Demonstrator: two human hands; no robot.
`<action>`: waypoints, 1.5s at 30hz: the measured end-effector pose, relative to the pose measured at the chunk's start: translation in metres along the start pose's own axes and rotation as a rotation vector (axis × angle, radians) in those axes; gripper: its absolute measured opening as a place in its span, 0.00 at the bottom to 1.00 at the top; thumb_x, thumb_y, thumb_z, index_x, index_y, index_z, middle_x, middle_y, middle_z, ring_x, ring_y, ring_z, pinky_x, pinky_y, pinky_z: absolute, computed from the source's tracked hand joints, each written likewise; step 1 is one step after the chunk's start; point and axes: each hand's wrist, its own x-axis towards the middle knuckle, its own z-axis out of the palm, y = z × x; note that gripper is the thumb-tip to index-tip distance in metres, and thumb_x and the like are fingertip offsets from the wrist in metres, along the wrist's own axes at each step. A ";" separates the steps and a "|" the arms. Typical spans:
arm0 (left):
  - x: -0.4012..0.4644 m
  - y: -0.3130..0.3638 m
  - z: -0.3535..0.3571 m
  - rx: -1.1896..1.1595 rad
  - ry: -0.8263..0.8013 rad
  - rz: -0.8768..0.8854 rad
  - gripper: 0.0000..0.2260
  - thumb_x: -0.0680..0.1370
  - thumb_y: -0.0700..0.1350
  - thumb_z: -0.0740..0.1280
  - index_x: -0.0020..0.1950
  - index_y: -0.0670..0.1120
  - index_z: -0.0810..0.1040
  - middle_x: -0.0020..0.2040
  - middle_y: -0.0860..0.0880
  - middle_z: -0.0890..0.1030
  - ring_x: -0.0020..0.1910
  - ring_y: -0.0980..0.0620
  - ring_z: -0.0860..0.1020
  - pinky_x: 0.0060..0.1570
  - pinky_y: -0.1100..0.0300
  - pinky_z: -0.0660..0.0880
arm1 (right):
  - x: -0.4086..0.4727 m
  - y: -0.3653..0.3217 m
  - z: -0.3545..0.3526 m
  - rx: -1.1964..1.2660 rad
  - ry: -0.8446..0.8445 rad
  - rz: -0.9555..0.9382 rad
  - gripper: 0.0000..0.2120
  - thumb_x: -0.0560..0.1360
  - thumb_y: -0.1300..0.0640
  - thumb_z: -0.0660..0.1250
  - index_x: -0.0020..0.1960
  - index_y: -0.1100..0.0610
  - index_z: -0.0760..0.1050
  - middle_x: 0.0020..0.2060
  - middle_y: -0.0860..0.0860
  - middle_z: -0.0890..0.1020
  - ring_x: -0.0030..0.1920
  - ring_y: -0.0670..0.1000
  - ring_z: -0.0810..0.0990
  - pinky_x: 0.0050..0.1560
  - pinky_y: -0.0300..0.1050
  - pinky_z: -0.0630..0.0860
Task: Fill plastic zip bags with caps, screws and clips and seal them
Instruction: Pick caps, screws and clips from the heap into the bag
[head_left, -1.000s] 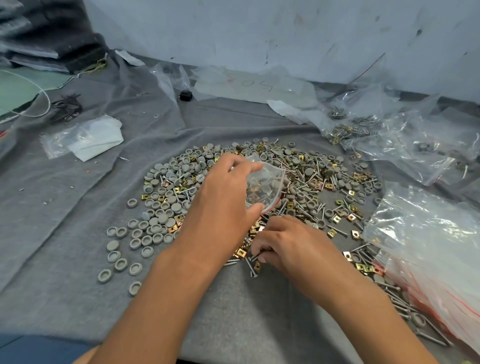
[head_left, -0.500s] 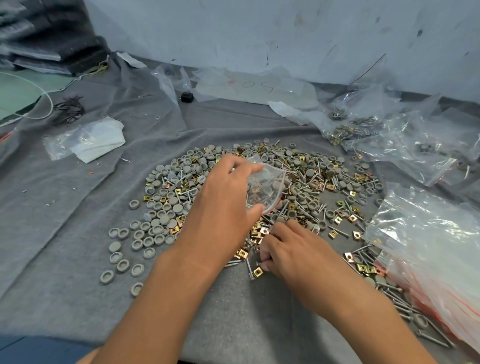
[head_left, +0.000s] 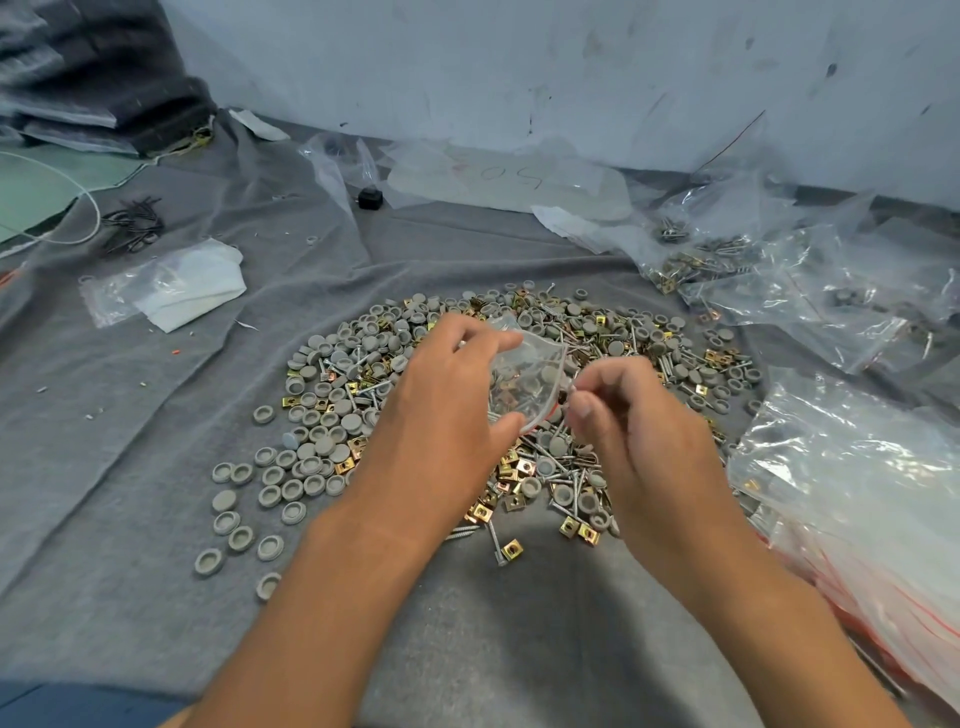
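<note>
Left hand (head_left: 447, 410): grips small zip bag (head_left: 530, 387), mouth toward right, above the pile (head_left: 363, 384) of caps, screws, clips on grey cloth (head_left: 156, 467). Right hand (head_left: 631, 426): fingertips pinched at bag mouth; item held too blurred to identify. Spare bags (head_left: 857, 493): right.

**Greys, Brass and Clear Plastic**

Grey caps (head_left: 311, 457) left of the fingers (head_left: 498, 343); gold-brass clips (head_left: 511, 548) and silvery screws (head_left: 496, 543) below them. Clear zip bag (head_left: 530, 384) between, seemingly red-edged. Plain grey cloth (head_left: 130, 467) covers the surface.
</note>
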 end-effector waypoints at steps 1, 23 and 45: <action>0.000 0.000 0.001 -0.005 -0.003 0.004 0.31 0.71 0.48 0.78 0.72 0.55 0.72 0.59 0.60 0.69 0.51 0.61 0.71 0.54 0.67 0.72 | 0.003 -0.004 0.000 0.007 0.083 -0.050 0.03 0.82 0.48 0.62 0.50 0.42 0.73 0.40 0.40 0.79 0.43 0.42 0.78 0.40 0.29 0.70; 0.000 0.000 -0.002 0.002 0.011 0.001 0.30 0.71 0.47 0.79 0.71 0.55 0.73 0.59 0.59 0.70 0.50 0.61 0.70 0.54 0.70 0.66 | -0.006 0.011 0.028 -0.585 -0.494 -0.151 0.07 0.80 0.51 0.67 0.57 0.42 0.75 0.51 0.43 0.74 0.56 0.48 0.70 0.53 0.42 0.68; 0.000 -0.003 -0.003 0.013 0.015 0.003 0.30 0.72 0.46 0.78 0.72 0.54 0.73 0.58 0.59 0.70 0.48 0.62 0.68 0.49 0.72 0.65 | -0.012 0.007 0.011 -0.037 -0.329 -0.028 0.24 0.72 0.58 0.78 0.54 0.39 0.67 0.46 0.36 0.78 0.49 0.36 0.79 0.45 0.30 0.74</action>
